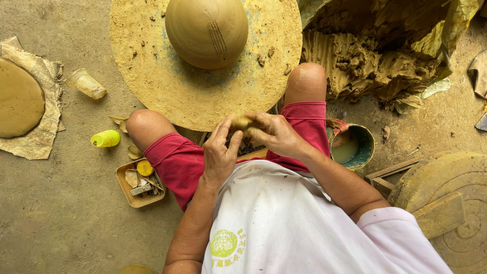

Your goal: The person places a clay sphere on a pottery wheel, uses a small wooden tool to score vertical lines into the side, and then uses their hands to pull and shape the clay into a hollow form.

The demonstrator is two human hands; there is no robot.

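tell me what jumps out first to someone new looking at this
The smooth domed clay pot sitting on the round sandy wheel at top centre catches the eye first. Just below it, the left hand and right hand pinch a small clay lump between the knees. A big heap of raw clay fills the upper right.

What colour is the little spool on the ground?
The small plastic spool is bright yellow-green, seen in the head view.

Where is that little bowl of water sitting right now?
The bowl of cloudy water sits on the ground at the person's right, beside the right knee and just below the heap of raw clay.
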